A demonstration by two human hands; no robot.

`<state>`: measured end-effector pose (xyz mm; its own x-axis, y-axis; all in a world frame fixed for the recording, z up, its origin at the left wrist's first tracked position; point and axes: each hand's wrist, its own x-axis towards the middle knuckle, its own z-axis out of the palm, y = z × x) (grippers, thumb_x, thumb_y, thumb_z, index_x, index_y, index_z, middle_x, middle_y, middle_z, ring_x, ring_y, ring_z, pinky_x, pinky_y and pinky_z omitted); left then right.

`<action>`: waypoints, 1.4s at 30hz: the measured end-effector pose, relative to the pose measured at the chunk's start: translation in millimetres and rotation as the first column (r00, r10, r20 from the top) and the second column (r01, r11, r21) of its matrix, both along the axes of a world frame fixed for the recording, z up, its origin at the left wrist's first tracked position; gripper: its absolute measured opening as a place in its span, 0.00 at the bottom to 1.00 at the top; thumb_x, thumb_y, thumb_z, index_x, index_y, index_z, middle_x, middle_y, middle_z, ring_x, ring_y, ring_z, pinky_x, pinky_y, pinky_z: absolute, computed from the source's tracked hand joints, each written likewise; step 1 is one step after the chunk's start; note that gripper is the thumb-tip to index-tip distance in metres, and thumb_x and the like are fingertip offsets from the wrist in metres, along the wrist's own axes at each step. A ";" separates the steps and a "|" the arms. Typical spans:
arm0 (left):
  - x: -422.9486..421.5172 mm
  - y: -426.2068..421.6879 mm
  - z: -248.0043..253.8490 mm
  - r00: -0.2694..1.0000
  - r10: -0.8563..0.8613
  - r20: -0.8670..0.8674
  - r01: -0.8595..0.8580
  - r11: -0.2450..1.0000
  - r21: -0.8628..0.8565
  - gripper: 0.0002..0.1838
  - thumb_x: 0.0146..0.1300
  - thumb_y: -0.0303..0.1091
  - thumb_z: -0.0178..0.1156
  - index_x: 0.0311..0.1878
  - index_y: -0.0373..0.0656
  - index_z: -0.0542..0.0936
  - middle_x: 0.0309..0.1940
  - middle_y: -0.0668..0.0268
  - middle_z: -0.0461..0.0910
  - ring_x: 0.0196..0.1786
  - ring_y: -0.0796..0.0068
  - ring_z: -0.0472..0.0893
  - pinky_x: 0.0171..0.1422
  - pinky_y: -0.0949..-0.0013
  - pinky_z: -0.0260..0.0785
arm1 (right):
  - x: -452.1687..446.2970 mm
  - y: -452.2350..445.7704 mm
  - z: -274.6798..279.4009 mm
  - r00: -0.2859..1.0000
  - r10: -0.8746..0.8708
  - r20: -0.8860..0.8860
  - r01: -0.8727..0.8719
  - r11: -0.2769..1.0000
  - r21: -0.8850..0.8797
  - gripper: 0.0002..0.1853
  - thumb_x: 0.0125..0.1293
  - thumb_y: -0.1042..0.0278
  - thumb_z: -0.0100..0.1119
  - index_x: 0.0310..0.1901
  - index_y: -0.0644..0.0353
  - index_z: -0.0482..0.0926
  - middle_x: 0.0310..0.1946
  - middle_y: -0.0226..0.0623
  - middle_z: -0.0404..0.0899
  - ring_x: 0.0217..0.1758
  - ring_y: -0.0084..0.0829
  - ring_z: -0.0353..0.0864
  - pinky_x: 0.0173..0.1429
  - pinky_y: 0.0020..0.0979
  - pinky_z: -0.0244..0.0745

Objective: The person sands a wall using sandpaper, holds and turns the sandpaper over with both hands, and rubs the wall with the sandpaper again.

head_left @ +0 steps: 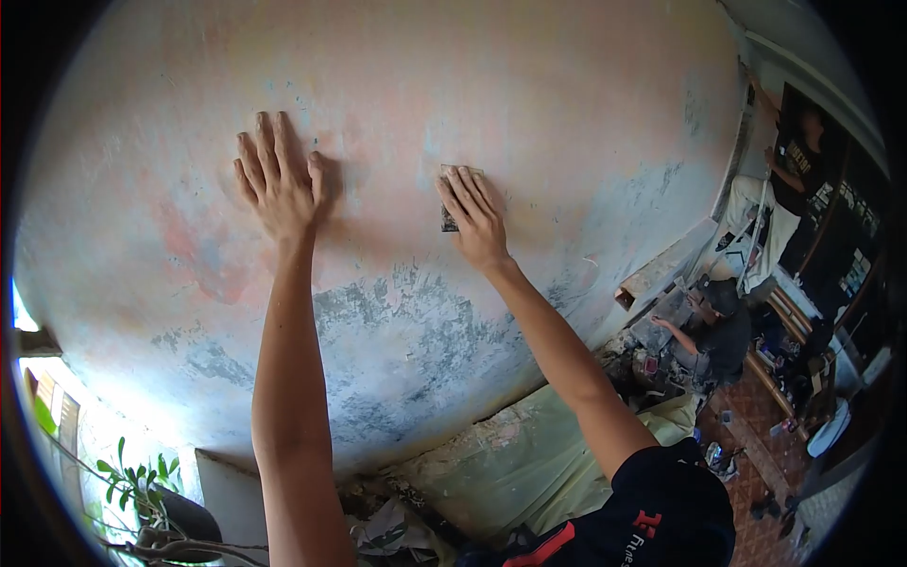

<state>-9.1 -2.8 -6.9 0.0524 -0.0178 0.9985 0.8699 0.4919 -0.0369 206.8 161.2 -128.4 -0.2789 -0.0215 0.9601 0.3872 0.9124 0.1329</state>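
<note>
My left hand [281,189] lies flat against the patchy painted wall [397,104], its fingers spread and nothing in it. To its right, my right hand [472,210] presses a small dark-edged sheet or pad [449,225] to the wall, with the fingers together over it. The pad's top edge and lower left corner show; the rest is hidden under the hand. Below both hands, grey patches [406,317] show through the pink and pale paint.
One person [801,165] is at the upper right near a dark doorway; another, in a dark cap [720,298], crouches lower right among tools and debris. Green sheeting [520,463] lies along the wall's base. A plant [142,477] stands lower left.
</note>
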 end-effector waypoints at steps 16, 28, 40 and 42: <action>3.3 0.5 -0.6 1.000 -0.014 0.009 0.014 1.000 0.000 0.33 0.73 0.56 0.40 0.79 0.57 0.59 0.80 0.68 0.54 0.82 0.57 0.50 0.83 0.50 0.35 | 0.3 14.0 10.2 0.984 0.124 -0.125 -0.101 0.980 0.173 0.31 0.62 0.45 0.64 0.58 0.62 0.81 0.60 0.44 0.79 0.68 0.45 0.75 0.73 0.46 0.69; 4.0 -0.2 -0.6 1.000 -0.003 0.017 0.003 1.000 0.015 0.33 0.72 0.54 0.41 0.78 0.59 0.60 0.80 0.70 0.55 0.81 0.60 0.52 0.83 0.52 0.36 | 16.7 12.5 14.3 0.982 0.174 -0.072 -0.162 0.976 0.148 0.26 0.60 0.57 0.61 0.57 0.64 0.81 0.58 0.46 0.80 0.64 0.49 0.78 0.69 0.45 0.74; 5.3 -1.9 1.3 0.998 -0.050 -0.033 0.051 0.998 0.029 0.34 0.71 0.56 0.42 0.79 0.58 0.59 0.80 0.69 0.55 0.81 0.58 0.52 0.82 0.49 0.38 | 21.5 8.9 13.4 0.998 0.066 0.002 -0.065 0.978 0.199 0.28 0.63 0.50 0.57 0.56 0.65 0.79 0.61 0.46 0.77 0.65 0.45 0.74 0.68 0.44 0.71; 2.6 0.6 1.7 0.996 -0.059 -0.062 0.062 0.997 0.051 0.34 0.72 0.58 0.40 0.79 0.59 0.59 0.80 0.70 0.55 0.81 0.59 0.53 0.82 0.49 0.38 | 25.3 3.1 14.8 0.998 0.055 0.019 -0.057 0.983 0.175 0.29 0.61 0.51 0.60 0.58 0.65 0.78 0.62 0.44 0.76 0.67 0.43 0.73 0.69 0.44 0.70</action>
<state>-6.5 -2.3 -5.3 0.1101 -0.0750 0.9911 0.8949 0.4413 -0.0661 232.0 164.3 -113.6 -0.2860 -0.2054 0.9360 0.3330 0.8946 0.2981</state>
